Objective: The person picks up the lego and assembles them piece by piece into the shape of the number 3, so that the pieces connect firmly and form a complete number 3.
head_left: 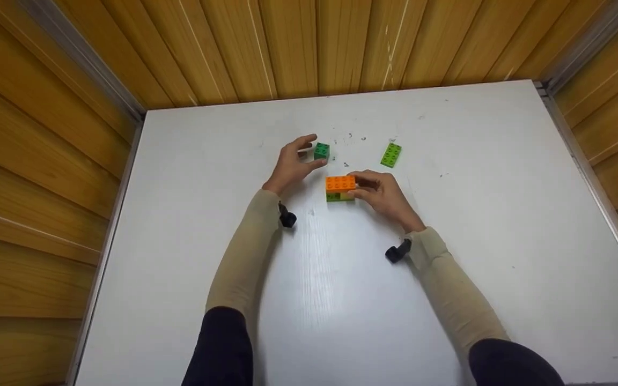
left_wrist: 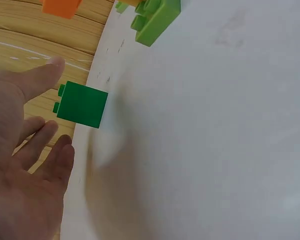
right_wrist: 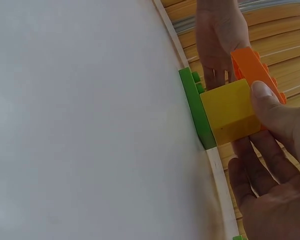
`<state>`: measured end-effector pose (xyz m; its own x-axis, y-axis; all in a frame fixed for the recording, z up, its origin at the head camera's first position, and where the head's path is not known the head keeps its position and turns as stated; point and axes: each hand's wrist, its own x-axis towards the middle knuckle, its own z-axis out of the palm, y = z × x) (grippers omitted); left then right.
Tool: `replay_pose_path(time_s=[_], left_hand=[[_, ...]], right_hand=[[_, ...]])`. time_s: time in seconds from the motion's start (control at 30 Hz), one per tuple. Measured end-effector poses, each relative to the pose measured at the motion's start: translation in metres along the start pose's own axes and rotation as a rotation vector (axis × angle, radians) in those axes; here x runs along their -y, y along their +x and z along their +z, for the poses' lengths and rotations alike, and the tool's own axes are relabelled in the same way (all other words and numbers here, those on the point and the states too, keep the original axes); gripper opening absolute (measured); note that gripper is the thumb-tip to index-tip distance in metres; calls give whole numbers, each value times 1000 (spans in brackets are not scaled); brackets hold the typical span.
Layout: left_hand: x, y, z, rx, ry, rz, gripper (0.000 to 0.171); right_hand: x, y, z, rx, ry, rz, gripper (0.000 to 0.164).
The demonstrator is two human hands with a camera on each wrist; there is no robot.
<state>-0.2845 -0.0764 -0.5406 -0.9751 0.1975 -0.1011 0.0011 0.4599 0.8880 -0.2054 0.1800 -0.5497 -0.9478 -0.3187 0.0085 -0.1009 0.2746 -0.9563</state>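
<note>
Dark sleeves [head_left: 220, 348] are nearest, reaching over the white table [head_left: 362, 311]. My left hand [head_left: 292, 163] has its fingers wide; my right hand [head_left: 387, 199] pinches the orange-topped stack [head_left: 340, 184], yellow in its middle. Beyond it lie a lime brick [head_left: 391, 155] and, between left thumb and fingers, the small dark green block [head_left: 321, 150].

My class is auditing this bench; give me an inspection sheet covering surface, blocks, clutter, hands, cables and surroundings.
Surface: white tabletop, small dark marks near the loose blocks.
Blocks: a stack, orange block over yellow block over green base block; separately, dark green block and lime block.
Clutter: nothing seen.
Left hand: thumb and fingers apart beside the dark green block; contact unclear.
Right hand: grips the stack.
Cables: nothing seen.
Surroundings: wood-look panels along left, far and right edges.
</note>
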Motion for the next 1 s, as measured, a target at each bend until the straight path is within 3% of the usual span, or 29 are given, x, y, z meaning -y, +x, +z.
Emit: replay_pose_path(time_s=[0.13, 0.43, 0.87, 1.0], left_hand=[[6, 5, 5, 20, -32, -25, 73], [15, 11, 6, 34, -48, 24, 68], [18, 10, 6, -17, -38, 45, 60], [19, 11, 6, -25, -48, 65, 59]], right_hand=[[-2, -2, -1, -5, 6, 7, 42], [-3, -1, -5, 6, 16, -18, 41], [-1, 1, -1, 6, 15, 13, 42], [11, -3, -1, 6, 25, 6, 42]])
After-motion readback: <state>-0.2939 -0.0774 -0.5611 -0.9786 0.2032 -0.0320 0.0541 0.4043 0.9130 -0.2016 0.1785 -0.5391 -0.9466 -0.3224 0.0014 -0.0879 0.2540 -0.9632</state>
